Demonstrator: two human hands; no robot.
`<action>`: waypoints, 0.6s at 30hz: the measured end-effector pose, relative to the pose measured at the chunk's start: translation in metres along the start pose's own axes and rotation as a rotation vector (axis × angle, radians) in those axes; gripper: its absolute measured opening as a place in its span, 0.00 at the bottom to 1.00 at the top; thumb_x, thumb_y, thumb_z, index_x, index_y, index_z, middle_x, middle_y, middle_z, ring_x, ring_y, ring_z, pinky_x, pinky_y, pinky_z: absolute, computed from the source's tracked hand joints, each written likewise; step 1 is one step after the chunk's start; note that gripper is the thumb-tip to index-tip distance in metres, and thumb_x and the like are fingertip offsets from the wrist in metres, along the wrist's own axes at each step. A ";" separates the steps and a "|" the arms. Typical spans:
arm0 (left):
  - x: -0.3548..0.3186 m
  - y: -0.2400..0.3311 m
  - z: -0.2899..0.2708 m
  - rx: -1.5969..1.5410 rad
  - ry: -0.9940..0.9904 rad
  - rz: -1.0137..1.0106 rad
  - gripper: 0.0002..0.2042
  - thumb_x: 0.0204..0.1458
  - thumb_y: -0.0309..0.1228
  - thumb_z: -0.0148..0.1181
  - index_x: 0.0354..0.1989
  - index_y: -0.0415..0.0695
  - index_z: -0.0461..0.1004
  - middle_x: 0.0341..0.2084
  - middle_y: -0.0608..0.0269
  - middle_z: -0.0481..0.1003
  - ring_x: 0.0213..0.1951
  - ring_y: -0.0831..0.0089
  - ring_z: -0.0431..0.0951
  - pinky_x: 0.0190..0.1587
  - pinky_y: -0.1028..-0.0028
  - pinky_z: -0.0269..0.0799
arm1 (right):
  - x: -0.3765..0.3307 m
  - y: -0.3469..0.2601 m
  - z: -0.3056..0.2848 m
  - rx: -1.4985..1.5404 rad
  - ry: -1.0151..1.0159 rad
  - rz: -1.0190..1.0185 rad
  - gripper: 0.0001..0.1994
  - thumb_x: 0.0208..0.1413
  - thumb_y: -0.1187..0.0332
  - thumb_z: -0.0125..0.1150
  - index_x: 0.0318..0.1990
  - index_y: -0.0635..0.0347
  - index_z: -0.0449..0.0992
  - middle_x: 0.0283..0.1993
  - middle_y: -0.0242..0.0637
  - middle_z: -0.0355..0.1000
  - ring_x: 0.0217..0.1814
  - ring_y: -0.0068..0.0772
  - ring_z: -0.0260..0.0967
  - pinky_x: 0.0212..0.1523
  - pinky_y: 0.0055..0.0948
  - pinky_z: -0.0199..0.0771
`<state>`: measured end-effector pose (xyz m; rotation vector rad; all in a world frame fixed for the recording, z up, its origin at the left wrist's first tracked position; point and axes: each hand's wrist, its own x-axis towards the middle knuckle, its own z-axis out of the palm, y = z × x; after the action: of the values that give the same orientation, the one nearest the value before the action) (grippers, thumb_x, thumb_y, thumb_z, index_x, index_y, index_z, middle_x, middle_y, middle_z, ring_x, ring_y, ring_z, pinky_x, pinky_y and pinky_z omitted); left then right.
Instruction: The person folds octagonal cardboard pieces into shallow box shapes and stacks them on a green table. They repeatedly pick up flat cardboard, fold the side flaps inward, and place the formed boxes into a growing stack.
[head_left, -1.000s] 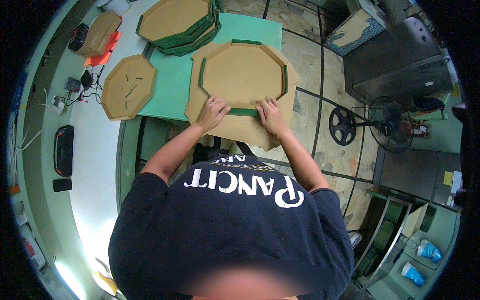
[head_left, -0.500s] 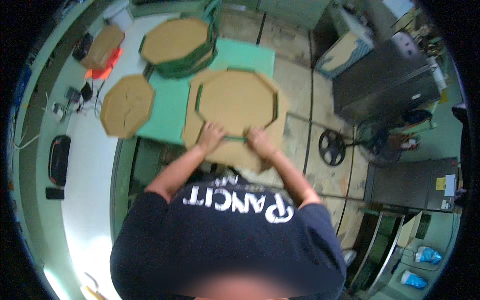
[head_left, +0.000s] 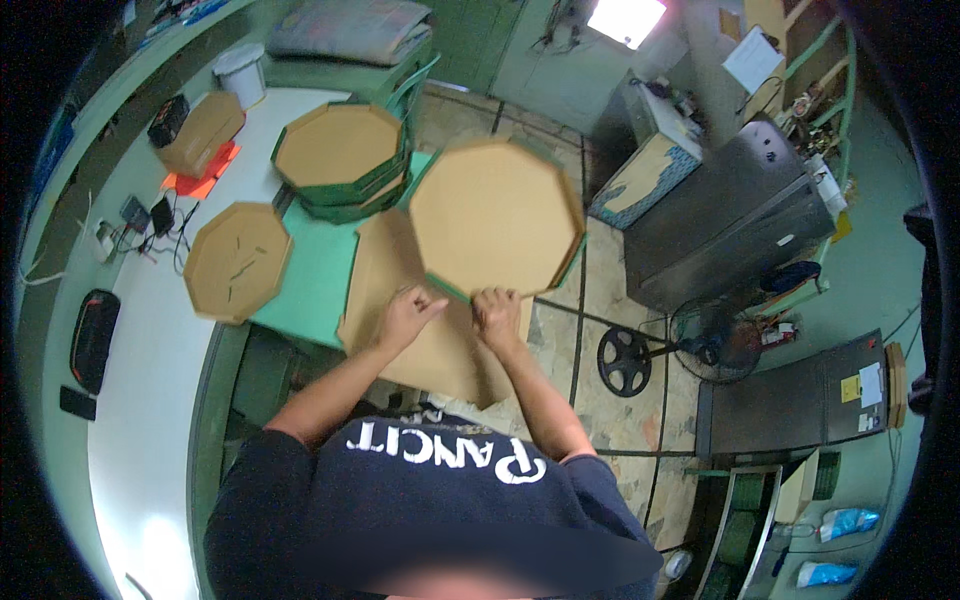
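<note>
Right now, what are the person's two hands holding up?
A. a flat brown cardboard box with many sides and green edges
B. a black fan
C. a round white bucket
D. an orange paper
A: the left hand and the right hand both grip the near edge of the many-sided cardboard box, which is brown with green edges.

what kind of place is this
Probably a small workshop or back room where cardboard boxes get folded. The left hand and right hand grip an octagonal cardboard tray, finished ones stand in a stack on the table, and a floor fan stands nearby.
</note>
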<state>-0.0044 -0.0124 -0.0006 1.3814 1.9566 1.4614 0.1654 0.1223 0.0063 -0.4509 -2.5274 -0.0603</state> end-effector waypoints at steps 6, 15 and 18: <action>0.028 -0.019 0.006 -0.791 0.219 -0.698 0.13 0.54 0.38 0.61 0.33 0.37 0.74 0.27 0.63 0.75 0.25 0.76 0.74 0.28 0.72 0.69 | 0.036 -0.072 -0.037 -0.047 0.010 -0.047 0.18 0.45 0.63 0.64 0.47 0.53 0.75 0.44 0.36 0.71 0.50 0.40 0.67 0.47 0.45 0.61; 0.032 -0.030 -0.063 -0.516 0.129 -0.555 0.08 0.51 0.28 0.59 0.37 0.38 0.74 0.30 0.62 0.76 0.33 0.73 0.77 0.34 0.70 0.72 | 0.046 -0.030 -0.149 0.660 0.550 0.489 0.35 0.51 0.65 0.67 0.65 0.67 0.60 0.65 0.50 0.59 0.67 0.44 0.56 0.68 0.42 0.48; 0.036 -0.024 -0.060 -0.571 -0.044 -0.563 0.10 0.49 0.26 0.58 0.40 0.38 0.73 0.32 0.61 0.76 0.35 0.71 0.77 0.37 0.68 0.74 | 0.043 -0.029 -0.148 1.184 0.403 0.675 0.29 0.59 0.66 0.59 0.64 0.68 0.58 0.57 0.42 0.67 0.58 0.32 0.64 0.60 0.31 0.60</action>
<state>-0.0771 -0.0145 0.0127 0.5528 1.5358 1.5061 0.2005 0.0876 0.1553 -0.6380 -1.5153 1.3431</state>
